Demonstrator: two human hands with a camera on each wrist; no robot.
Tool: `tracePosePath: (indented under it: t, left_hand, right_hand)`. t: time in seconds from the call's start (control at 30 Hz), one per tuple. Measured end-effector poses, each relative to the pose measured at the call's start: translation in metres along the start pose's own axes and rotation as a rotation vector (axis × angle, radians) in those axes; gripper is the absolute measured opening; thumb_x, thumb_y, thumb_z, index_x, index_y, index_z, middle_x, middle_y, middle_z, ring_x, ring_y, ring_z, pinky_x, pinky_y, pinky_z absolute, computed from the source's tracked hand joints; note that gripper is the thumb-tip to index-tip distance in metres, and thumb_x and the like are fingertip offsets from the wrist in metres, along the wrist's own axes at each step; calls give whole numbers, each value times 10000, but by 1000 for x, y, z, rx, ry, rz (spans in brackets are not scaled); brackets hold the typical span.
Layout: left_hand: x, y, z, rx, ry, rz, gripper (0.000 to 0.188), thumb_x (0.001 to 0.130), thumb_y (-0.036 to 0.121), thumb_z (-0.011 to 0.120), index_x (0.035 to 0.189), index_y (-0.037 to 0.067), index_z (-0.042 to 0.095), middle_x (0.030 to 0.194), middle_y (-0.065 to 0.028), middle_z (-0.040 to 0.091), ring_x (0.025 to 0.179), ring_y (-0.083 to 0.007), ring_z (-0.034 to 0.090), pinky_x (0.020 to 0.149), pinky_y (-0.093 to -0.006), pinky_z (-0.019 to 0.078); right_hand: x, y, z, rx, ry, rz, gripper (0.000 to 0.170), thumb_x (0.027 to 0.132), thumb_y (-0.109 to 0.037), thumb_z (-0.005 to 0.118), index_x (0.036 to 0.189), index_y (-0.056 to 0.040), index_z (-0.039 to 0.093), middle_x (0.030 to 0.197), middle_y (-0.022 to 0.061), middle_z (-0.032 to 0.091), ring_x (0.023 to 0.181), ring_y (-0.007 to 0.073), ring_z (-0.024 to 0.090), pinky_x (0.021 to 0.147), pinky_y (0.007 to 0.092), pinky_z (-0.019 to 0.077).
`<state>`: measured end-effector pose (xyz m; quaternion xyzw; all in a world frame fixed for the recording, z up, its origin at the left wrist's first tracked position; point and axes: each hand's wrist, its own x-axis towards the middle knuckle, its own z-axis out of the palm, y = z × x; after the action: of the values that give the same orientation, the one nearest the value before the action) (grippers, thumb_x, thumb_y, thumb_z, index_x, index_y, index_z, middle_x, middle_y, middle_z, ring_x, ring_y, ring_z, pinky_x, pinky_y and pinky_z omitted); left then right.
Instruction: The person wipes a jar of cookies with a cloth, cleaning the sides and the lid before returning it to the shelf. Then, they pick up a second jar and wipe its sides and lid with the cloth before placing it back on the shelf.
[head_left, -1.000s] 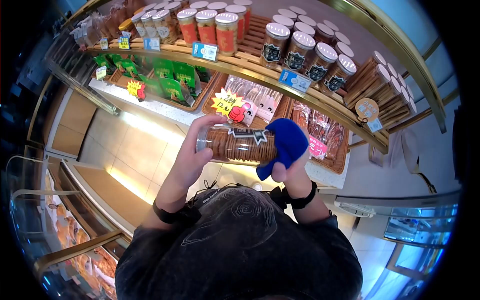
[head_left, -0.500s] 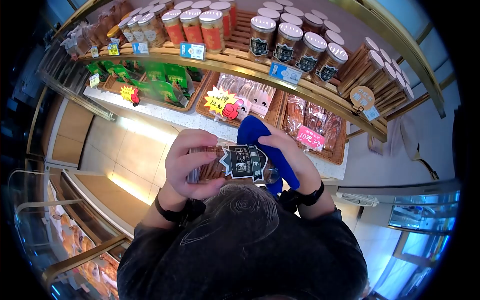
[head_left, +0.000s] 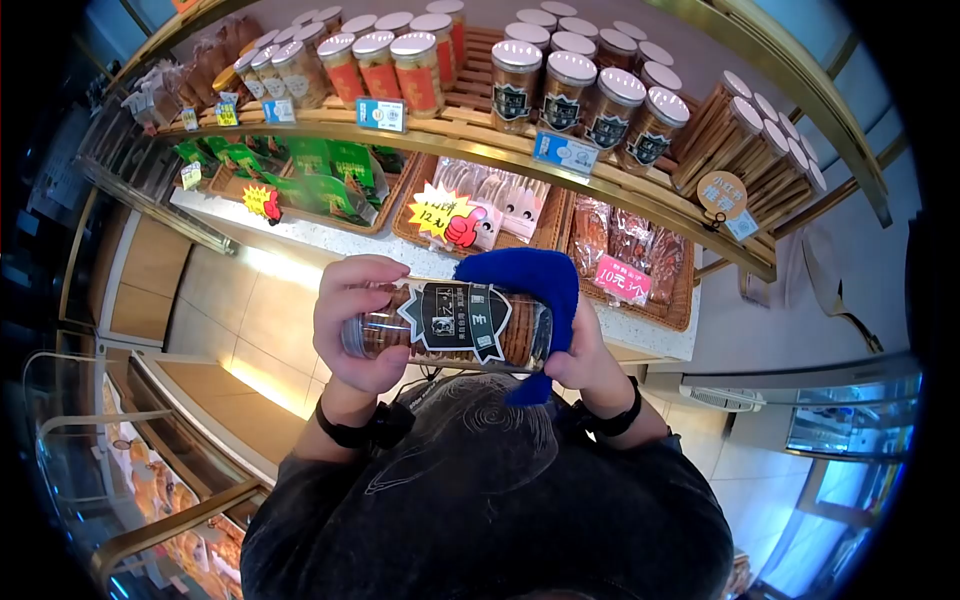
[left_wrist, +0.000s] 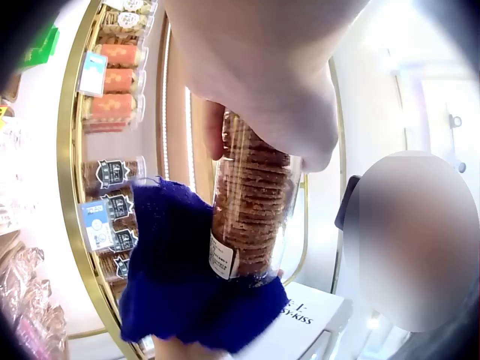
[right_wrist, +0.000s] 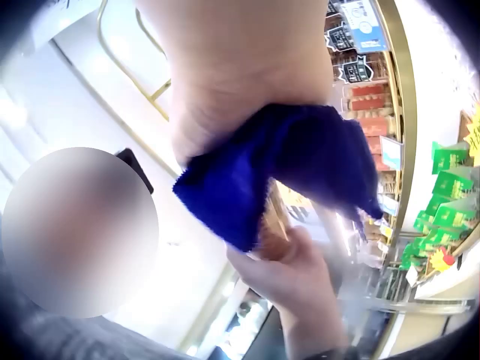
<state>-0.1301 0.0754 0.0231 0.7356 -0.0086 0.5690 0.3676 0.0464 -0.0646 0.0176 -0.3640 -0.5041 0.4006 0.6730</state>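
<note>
A clear plastic jar [head_left: 520, 330] packed with a stack of round brown biscuits lies sideways in front of the chest, its dark label facing up. My left hand [head_left: 334, 328] grips the jar's left end, thumb below and fingers over the top. At the other end, my right hand [head_left: 582, 358] holds a blue cloth [head_left: 562, 285] wrapped against the jar, the thumb showing near its lower edge. In the left wrist view the cloth [left_wrist: 176, 277] cups the jar's end, close to a small white sticker [left_wrist: 221, 256]. The right fingers are mostly hidden behind the cloth.
Ahead, a wooden shelf [head_left: 470, 137] with a gold edge bears rows of lidded jars [head_left: 570, 90]. Below it, wicker baskets [head_left: 690, 290] of packaged snacks stand on a white counter [head_left: 310, 232]. A glass-fronted pastry case [head_left: 140, 470] is at the lower left.
The jar has turned so its label faces up, after tilting lower half a second ago. The right hand and cloth shifted from the jar's side back round its right end.
</note>
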Motion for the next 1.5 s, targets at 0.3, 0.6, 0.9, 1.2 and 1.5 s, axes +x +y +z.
tracePosePath:
  t: [0.3, 0.6, 0.9, 1.2, 1.5]
  left_hand:
    - [5, 8, 9, -76, -10, -179, 332, 775, 195, 684, 1001, -4, 543, 1050, -176, 549, 961, -243, 546, 839, -339, 445]
    - [4, -4, 2, -739, 124, -644, 628, 805, 248, 703, 1297, 5, 397, 1177, -94, 539, 1084, -186, 542, 919, -305, 446]
    - [-34, -16, 42, -844, 284, -688, 717, 881, 519, 521, 1337, -4, 340, 1275, -134, 501, 1178, -244, 505, 1012, -403, 400]
    - [-34, -6, 51, -708, 158, -1072, 439, 993, 349, 322, 1318, 72, 426, 1236, -102, 551, 1110, -204, 558, 930, -357, 472]
    - [4, 9, 21, -1099, 191, -1233, 674, 968, 552, 228, 1326, 16, 425, 1198, -151, 582, 1077, -226, 588, 982, -373, 443]
  right_hand:
    - [8, -10, -16, -270, -122, -241, 851, 603, -468, 837, 1210, 28, 507, 1259, 187, 521, 1176, 336, 509, 991, 418, 377]
    - [0, 26, 1, -535, 73, -330, 623, 670, -239, 811, 1157, -11, 497, 1225, 178, 507, 1143, 311, 505, 984, 401, 381]
    - [-2, 39, 31, -475, 251, -158, 547, 739, -116, 735, 1198, 34, 480, 1242, 202, 469, 1136, 311, 511, 973, 406, 406]
    - [31, 10, 8, -976, -396, -492, 565, 759, -434, 631, 1121, -2, 595, 1328, 209, 476, 1213, 451, 440, 1009, 525, 328]
    - [10, -5, 22, -926, -770, -639, 446, 777, -335, 553, 1117, -61, 642, 1280, 123, 554, 1215, 303, 490, 980, 444, 380]
